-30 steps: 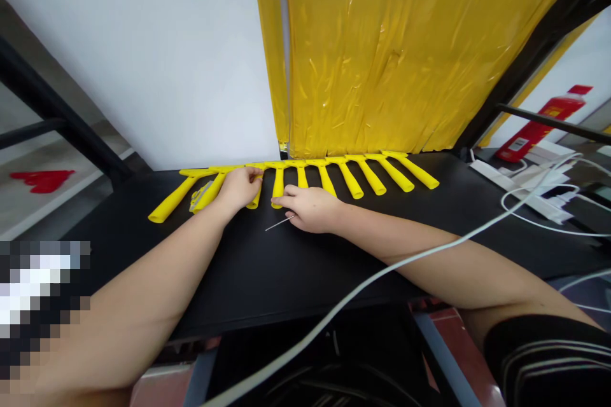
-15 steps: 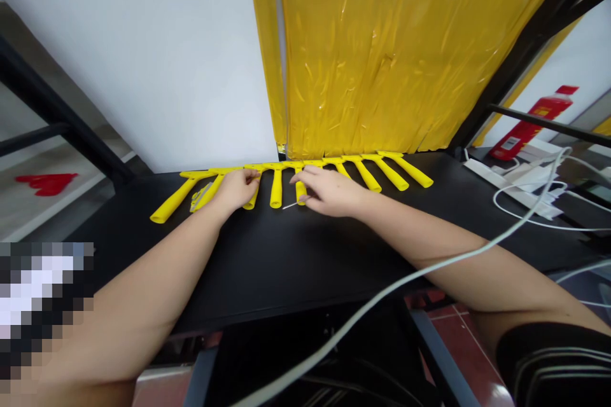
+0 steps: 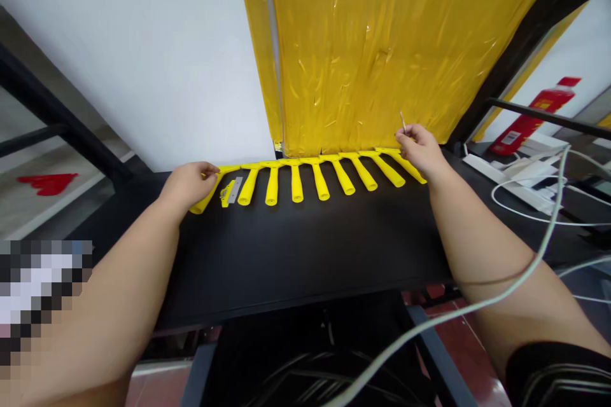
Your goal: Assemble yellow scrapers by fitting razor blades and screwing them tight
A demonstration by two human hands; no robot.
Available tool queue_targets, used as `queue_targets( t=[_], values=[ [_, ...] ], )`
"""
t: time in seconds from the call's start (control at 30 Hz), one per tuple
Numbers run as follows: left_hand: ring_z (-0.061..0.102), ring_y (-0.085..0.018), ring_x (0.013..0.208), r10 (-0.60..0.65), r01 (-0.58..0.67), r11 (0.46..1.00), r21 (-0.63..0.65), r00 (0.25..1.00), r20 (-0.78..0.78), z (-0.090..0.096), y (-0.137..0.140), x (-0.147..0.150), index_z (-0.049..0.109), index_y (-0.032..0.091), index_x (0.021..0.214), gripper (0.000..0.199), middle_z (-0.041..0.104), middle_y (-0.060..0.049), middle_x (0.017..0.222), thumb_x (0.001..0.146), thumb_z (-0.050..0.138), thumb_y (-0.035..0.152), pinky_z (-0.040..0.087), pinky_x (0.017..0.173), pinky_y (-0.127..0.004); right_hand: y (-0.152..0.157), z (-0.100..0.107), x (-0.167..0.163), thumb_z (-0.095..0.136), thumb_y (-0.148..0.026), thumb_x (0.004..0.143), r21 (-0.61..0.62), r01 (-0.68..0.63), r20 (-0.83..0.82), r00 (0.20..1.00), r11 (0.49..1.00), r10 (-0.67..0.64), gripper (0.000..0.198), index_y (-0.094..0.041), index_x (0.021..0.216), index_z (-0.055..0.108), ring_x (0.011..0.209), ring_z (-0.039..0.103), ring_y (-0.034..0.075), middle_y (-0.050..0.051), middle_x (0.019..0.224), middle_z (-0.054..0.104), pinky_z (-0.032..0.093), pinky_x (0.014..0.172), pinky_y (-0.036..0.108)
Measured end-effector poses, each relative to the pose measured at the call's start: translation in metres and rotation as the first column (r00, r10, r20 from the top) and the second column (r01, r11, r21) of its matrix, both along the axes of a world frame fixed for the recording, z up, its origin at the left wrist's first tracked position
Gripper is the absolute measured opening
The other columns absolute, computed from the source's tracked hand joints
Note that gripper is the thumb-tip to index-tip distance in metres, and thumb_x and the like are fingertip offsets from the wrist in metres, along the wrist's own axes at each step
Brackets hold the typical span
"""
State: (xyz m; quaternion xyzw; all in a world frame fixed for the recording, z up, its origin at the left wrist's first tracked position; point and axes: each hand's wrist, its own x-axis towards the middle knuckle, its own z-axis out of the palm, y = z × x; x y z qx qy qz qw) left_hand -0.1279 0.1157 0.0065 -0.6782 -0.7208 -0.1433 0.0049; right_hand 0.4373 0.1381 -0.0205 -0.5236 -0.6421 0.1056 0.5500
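A row of several yellow T-shaped scraper handles [image 3: 296, 184] lies along the back of a black table [image 3: 305, 248], with grips toward me. At the left end, my left hand [image 3: 188, 187] is closed, its fingertips on the head of the outermost yellow scraper handle [image 3: 203, 200] and partly covering it. A small yellow piece with a grey metal blade [image 3: 232, 192] lies just right of that handle. My right hand [image 3: 420, 147] pinches a thin pale stick [image 3: 402, 119], tip pointing up, over the row's right end. It partly hides the last handle there.
A white panel [image 3: 167, 63] and a yellow plastic-film sheet [image 3: 372, 44] stand behind the table. To the right are a red bottle [image 3: 532, 116], white cables and white parts. A pale cable [image 3: 453, 318] crosses before my right forearm. Black frame bars flank both sides.
My left hand has moved left to the end handle, and my right hand has moved right and up with the stick. The left handles now sit further right, closer together.
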Motion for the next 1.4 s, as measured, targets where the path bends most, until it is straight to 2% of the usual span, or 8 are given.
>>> queue_targets(
  t=[0.13, 0.47, 0.67, 0.77, 0.87, 1.07, 1.3, 1.4],
  values=[
    [0.072, -0.034, 0.109, 0.037, -0.043, 0.996, -0.075, 0.996, -0.075, 0.003, -0.002, 0.0, 0.074, 0.015, 0.127, 0.043, 0.077, -0.014, 0.124, 0.095, 0.06, 0.039, 0.055, 0.094, -0.042, 0.001, -0.004, 0.008, 0.068, -0.031, 0.087, 0.005, 0.146, -0.042, 0.988, 0.989, -0.146, 0.01, -0.023, 0.085, 0.063, 0.069, 0.053, 0.018, 0.0, 0.075, 0.056, 0.047, 0.07, 0.034],
    [0.069, -0.039, 0.122, 0.087, -0.111, 0.979, -0.169, 0.986, -0.142, -0.007, 0.001, 0.005, 0.062, 0.014, 0.143, 0.061, 0.074, -0.019, 0.132, 0.087, 0.069, 0.038, 0.055, 0.097, -0.046, -0.003, -0.006, -0.01, 0.074, -0.034, 0.079, -0.122, 0.108, 0.081, 0.992, 0.987, -0.099, 0.017, -0.02, 0.086, 0.068, 0.068, 0.057, 0.018, 0.003, 0.08, 0.068, 0.047, 0.071, 0.035],
    [0.07, -0.041, 0.114, 0.168, -0.166, 0.985, 0.04, 0.986, -0.025, 0.008, -0.009, 0.003, 0.064, 0.016, 0.136, 0.055, 0.075, -0.019, 0.122, 0.088, 0.067, 0.042, 0.055, 0.098, -0.054, -0.003, -0.005, -0.014, 0.076, -0.037, 0.077, -0.115, 0.061, 0.02, 0.998, 0.991, -0.059, 0.02, -0.021, 0.085, 0.067, 0.066, 0.056, 0.017, 0.002, 0.078, 0.066, 0.046, 0.068, 0.034],
    [0.072, -0.026, 0.093, -0.029, -0.038, 0.955, 0.293, 0.975, 0.222, 0.008, -0.015, 0.021, 0.062, 0.02, 0.131, 0.046, 0.074, -0.01, 0.116, 0.089, 0.066, 0.039, 0.058, 0.092, -0.045, -0.008, -0.002, -0.032, 0.075, -0.039, 0.078, -0.092, -0.002, -0.068, 0.998, 0.996, -0.004, 0.021, -0.021, 0.084, 0.066, 0.063, 0.052, 0.015, 0.0, 0.072, 0.062, 0.044, 0.065, 0.032],
    [0.065, -0.016, 0.074, -0.345, 0.148, 0.904, 0.4, 0.805, 0.483, -0.004, -0.023, 0.063, 0.061, 0.02, 0.119, 0.041, 0.07, -0.006, 0.107, 0.084, 0.071, 0.04, 0.057, 0.075, -0.034, -0.025, 0.004, -0.07, 0.077, -0.047, 0.08, -0.128, -0.184, -0.144, 0.976, 0.975, 0.165, 0.028, -0.021, 0.086, 0.068, 0.062, 0.055, 0.016, 0.001, 0.072, 0.065, 0.044, 0.061, 0.03],
    [0.065, -0.013, 0.08, -0.6, 0.463, 0.788, 0.406, 0.426, 0.678, -0.033, -0.063, 0.147, 0.062, 0.019, 0.106, 0.031, 0.067, -0.006, 0.102, 0.086, 0.076, 0.038, 0.057, 0.072, -0.027, -0.076, 0.007, -0.159, 0.075, -0.055, 0.088, -0.357, -0.627, -0.216, 0.777, 0.693, 0.591, 0.037, -0.02, 0.098, 0.074, 0.047, 0.054, 0.011, 0.008, 0.097, 0.08, 0.046, 0.05, 0.03],
    [0.072, -0.017, 0.096, -0.793, 0.682, 0.575, 0.452, 0.33, 0.512, -0.028, -0.088, 0.16, 0.071, 0.019, 0.117, 0.027, 0.067, -0.014, 0.128, 0.094, 0.074, 0.033, 0.064, 0.08, -0.032, -0.089, -0.001, -0.188, 0.088, -0.057, 0.077, -0.33, -0.725, -0.477, 0.681, 0.604, 0.556, 0.046, -0.021, 0.084, 0.06, 0.059, 0.067, 0.015, 0.001, 0.074, 0.073, 0.048, 0.053, 0.026],
    [0.074, -0.018, 0.098, -0.847, 0.785, 0.519, 0.339, 0.418, 0.328, -0.006, -0.088, 0.152, 0.074, 0.021, 0.12, 0.025, 0.072, -0.012, 0.129, 0.101, 0.062, 0.034, 0.063, 0.089, -0.037, -0.088, 0.001, -0.184, 0.085, -0.057, 0.08, -0.364, -0.721, -0.513, 0.684, 0.59, 0.518, 0.044, -0.022, 0.082, 0.058, 0.055, 0.058, 0.013, 0.0, 0.069, 0.068, 0.038, 0.045, 0.025]
  ],
)
